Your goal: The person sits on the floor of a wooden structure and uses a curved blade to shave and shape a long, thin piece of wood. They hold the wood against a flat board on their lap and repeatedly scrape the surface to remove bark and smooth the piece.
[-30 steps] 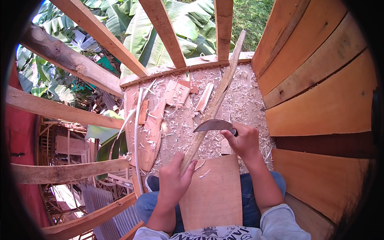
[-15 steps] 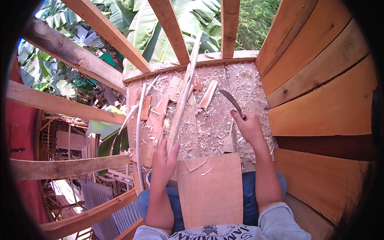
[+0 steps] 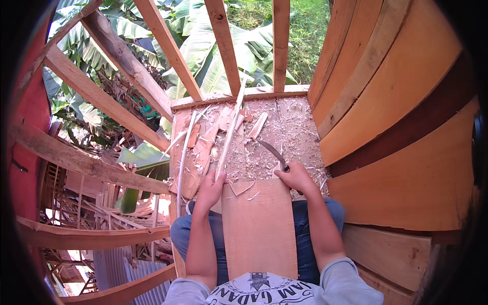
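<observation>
A long pale stick (image 3: pixel 230 134), stripped of bark, slants away from me toward the far railing. Its near end is in my left hand (image 3: pixel 209 191), closed around it beside the board's upper left corner. My right hand (image 3: pixel 297 179) grips the dark handle of a curved knife (image 3: pixel 272 152), whose blade points up and to the left, apart from the stick. Across my lap rests a flat wooden board (image 3: pixel 260 231), with a few thin shavings (image 3: pixel 243 190) near its far edge.
Wood shavings cover the plank floor (image 3: pixel 300 133). Offcuts, including a pale wood chunk (image 3: pixel 258 125), and another long strip (image 3: pixel 185 152) lie there. Wooden slats (image 3: pixel 222 46) fence the far and left sides; a plank wall (image 3: pixel 386 173) stands right. Banana leaves (image 3: pixel 195 56) grow beyond.
My right hand has come down and left with the knife, close to the board's upper right corner. My left hand still holds the stick. The whole view has shifted.
</observation>
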Demonstrator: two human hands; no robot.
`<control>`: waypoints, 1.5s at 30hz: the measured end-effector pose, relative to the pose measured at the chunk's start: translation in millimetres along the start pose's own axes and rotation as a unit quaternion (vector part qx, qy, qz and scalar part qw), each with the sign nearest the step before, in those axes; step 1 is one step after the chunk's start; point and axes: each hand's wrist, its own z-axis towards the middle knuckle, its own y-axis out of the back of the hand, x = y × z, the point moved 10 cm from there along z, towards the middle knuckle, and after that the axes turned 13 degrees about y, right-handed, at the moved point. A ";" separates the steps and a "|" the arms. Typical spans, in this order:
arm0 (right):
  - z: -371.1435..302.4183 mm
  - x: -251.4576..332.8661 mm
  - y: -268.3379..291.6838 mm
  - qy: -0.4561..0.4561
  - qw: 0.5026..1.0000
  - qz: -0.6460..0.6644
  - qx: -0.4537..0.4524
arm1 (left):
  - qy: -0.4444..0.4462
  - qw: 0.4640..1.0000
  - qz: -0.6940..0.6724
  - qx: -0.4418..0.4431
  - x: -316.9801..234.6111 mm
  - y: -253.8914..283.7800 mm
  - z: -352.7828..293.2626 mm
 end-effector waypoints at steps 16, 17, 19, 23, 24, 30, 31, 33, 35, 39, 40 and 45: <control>-135.5 71.6 52.6 0.023 0.957 0.029 -0.287 | -0.094 0.989 -0.103 -0.050 -34.2 43.1 -135.0; -141.3 80.2 58.3 0.026 0.953 0.020 -0.301 | -0.102 0.986 -0.123 -0.044 -36.1 41.9 -136.1; -148.5 84.6 68.5 0.038 0.947 0.015 -0.319 | -0.105 0.981 -0.159 -0.024 -51.2 38.0 -149.3; -121.9 65.2 52.3 0.023 0.951 0.086 -0.296 | -0.083 0.991 -0.098 -0.042 -48.6 31.7 -128.0; -112.7 52.1 44.8 0.001 0.958 0.074 -0.279 | -0.060 0.987 -0.144 -0.040 -37.6 27.5 -115.0; -23.1 66.4 58.5 0.005 0.966 0.052 -0.254 | -0.028 0.978 -0.206 0.005 -38.7 41.7 -28.8; -7.0 76.0 66.1 0.015 0.965 0.055 -0.256 | -0.033 0.974 -0.223 -0.001 -59.7 49.3 -23.9; 26.4 83.6 82.1 0.055 0.958 0.087 -0.267 | -0.067 0.968 -0.240 -0.001 -89.6 61.9 -12.5; 29.5 61.1 91.8 0.064 0.949 0.130 -0.279 | -0.138 0.977 -0.164 -0.002 -129.9 51.7 -17.6; 18.9 -14.6 96.2 0.057 0.927 0.182 -0.322 | -0.114 0.987 0.110 -0.017 -148.0 -8.2 -38.4; 13.0 -24.8 97.2 0.045 0.925 0.188 -0.328 | -0.114 0.987 0.113 -0.026 -146.5 -15.6 -42.1; 12.4 -21.3 76.3 0.039 0.941 0.165 -0.291 | -0.263 0.916 0.257 -0.157 -135.0 -21.1 -85.3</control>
